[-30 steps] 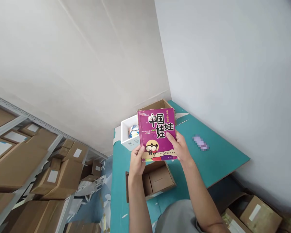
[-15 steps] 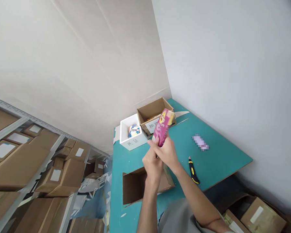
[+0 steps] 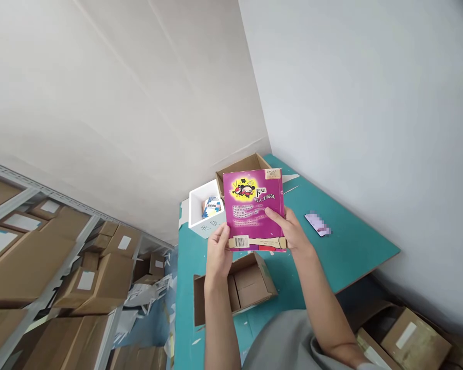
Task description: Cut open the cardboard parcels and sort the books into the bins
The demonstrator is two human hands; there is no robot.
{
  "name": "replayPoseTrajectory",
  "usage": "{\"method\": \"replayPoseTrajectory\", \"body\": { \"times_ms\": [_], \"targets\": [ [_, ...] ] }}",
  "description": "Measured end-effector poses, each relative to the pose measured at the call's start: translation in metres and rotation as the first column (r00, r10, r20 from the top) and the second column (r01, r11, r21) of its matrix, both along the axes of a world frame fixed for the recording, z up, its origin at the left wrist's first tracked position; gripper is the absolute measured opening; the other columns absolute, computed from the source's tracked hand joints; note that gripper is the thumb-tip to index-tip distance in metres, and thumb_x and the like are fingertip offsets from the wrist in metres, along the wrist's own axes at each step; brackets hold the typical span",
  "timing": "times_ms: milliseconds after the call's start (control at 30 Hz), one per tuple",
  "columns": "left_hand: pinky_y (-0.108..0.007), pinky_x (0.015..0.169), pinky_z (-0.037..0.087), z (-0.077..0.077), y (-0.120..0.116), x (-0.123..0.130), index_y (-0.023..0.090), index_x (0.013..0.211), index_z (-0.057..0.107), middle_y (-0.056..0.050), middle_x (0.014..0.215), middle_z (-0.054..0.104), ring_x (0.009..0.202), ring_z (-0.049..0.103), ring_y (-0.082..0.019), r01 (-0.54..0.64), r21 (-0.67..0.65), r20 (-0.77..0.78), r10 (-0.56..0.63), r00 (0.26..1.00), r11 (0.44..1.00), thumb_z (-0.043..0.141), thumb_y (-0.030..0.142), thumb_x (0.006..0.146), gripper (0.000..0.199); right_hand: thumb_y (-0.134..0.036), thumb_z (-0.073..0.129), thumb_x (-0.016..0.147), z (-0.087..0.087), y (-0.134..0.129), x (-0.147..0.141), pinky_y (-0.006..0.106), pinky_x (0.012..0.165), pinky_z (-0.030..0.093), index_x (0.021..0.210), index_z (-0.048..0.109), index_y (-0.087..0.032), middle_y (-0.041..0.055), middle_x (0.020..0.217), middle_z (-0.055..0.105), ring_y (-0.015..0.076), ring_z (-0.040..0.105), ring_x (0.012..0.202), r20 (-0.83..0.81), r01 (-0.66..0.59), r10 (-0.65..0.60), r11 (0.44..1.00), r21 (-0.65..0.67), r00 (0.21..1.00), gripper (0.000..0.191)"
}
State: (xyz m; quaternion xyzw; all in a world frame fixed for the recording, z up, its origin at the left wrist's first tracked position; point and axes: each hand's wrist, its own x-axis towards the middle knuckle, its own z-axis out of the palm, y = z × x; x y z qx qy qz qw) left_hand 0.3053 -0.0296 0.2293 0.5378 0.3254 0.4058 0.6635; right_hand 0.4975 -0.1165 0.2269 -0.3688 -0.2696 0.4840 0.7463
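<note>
A magenta book (image 3: 254,213) with a cartoon figure, printed text and a barcode faces me, raised above the table. My left hand (image 3: 218,252) grips its lower left edge. On the right edge is my right hand (image 3: 293,231), its thumb lying across the cover. Under the book, an open cardboard box (image 3: 254,285) sits on the green table (image 3: 355,241), with part of it hidden by my left forearm. Behind stand a white box (image 3: 204,227) holding a blue-and-white item (image 3: 211,206) and another cardboard box (image 3: 241,163), partly covered by the book.
A phone (image 3: 317,224) lies on the right of the table. Shelves of cardboard boxes (image 3: 104,277) stand at the left. More boxes (image 3: 416,336) are at the lower right, below the table edge. Walls rise behind the table.
The book has turned from nearly edge-on to flat toward me. My hands have moved apart to its two sides. The yellow-and-black cutter seen earlier is now hidden behind my right forearm.
</note>
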Motion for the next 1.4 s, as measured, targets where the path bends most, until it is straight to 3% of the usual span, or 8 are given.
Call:
{"method": "replayPoseTrajectory", "body": {
  "times_ms": [233,467,600,700,867,1100,1267,1400],
  "targets": [
    [-0.039,0.088,0.067,-0.007,-0.007,0.009,0.017,0.134,0.075,-0.012,0.122,0.080,0.109,0.078,-0.031,-0.262,0.199,-0.039,0.274,0.961,0.944,0.084,0.053,0.085,0.061,-0.066,0.072,0.092,-0.011,0.023,-0.011,0.052,0.105,0.062,0.145,0.063,-0.029,0.0110,0.143,0.070,0.0357,0.063,0.138,0.402,0.341,-0.331,0.939,0.051,0.853,0.066],
    [-0.040,0.103,0.062,-0.014,-0.041,0.036,0.023,0.135,0.076,-0.010,0.128,0.078,0.119,0.076,-0.030,-0.131,0.755,-0.208,0.424,0.881,0.642,0.065,0.033,0.101,0.037,-0.062,0.076,0.089,-0.004,0.031,-0.041,0.044,0.090,0.067,0.142,0.068,-0.027,0.0114,0.138,0.072,0.0348,0.069,0.125,0.470,0.331,-0.366,0.930,0.158,0.803,0.064],
    [-0.043,0.107,0.061,-0.004,-0.042,0.035,0.027,0.134,0.076,-0.009,0.132,0.077,0.124,0.073,-0.029,-0.006,0.686,-0.249,0.243,0.938,0.727,0.071,0.034,0.098,0.037,-0.063,0.067,0.096,-0.003,0.032,-0.028,0.039,0.078,0.067,0.119,0.073,-0.024,0.0095,0.118,0.080,0.0306,0.077,0.102,0.293,0.336,-0.341,0.939,0.069,0.893,0.046],
    [-0.040,0.094,0.066,0.005,-0.027,0.021,0.023,0.132,0.076,-0.010,0.116,0.082,0.109,0.079,-0.027,-0.273,0.522,-0.102,0.377,0.920,0.808,0.076,0.039,0.095,0.040,-0.065,0.071,0.092,-0.003,0.034,-0.017,0.041,0.077,0.068,0.123,0.070,-0.027,0.0087,0.123,0.079,0.0324,0.078,0.103,0.142,0.243,-0.244,0.970,0.024,0.959,0.049],
    [-0.034,0.088,0.065,0.007,-0.003,-0.001,0.019,0.136,0.072,-0.006,0.098,0.083,0.098,0.079,-0.024,-0.564,0.323,-0.009,0.599,0.801,0.760,0.090,0.044,0.080,0.064,-0.067,0.078,0.086,-0.002,0.034,-0.013,0.043,0.081,0.069,0.123,0.071,-0.029,0.0086,0.128,0.078,0.0347,0.078,0.108,0.067,0.179,-0.178,0.984,-0.002,0.982,0.054],
    [-0.036,0.081,0.065,-0.006,-0.005,0.002,0.017,0.122,0.078,-0.015,0.117,0.080,0.102,0.078,-0.030,-0.138,-0.008,-0.037,0.138,0.990,0.990,0.086,0.057,0.080,0.058,-0.067,0.076,0.088,-0.011,0.044,-0.004,0.046,0.082,0.070,0.126,0.071,-0.029,0.0084,0.130,0.078,0.0351,0.078,0.108,0.093,0.129,-0.129,0.992,0.007,0.987,0.054],
    [-0.032,0.080,0.063,-0.015,-0.010,0.016,0.017,0.115,0.080,-0.009,0.107,0.082,0.097,0.077,-0.026,-0.351,0.230,-0.129,0.386,0.913,0.908,0.082,0.054,0.086,0.047,-0.062,0.073,0.092,-0.011,0.044,-0.011,0.051,0.108,0.061,0.139,0.070,-0.029,0.0090,0.145,0.069,0.0345,0.062,0.139,0.394,0.395,-0.405,0.912,0.111,0.825,0.058],
    [-0.031,0.081,0.062,-0.025,-0.027,0.034,0.018,0.121,0.080,-0.004,0.098,0.082,0.091,0.077,-0.024,-0.322,0.555,-0.260,0.528,0.809,0.767,0.072,0.042,0.094,0.037,-0.060,0.078,0.089,-0.002,0.036,-0.036,0.047,0.098,0.065,0.139,0.070,-0.027,0.0102,0.137,0.073,0.0340,0.071,0.123,0.509,0.283,-0.302,0.952,0.117,0.806,0.060]
  ]
}}
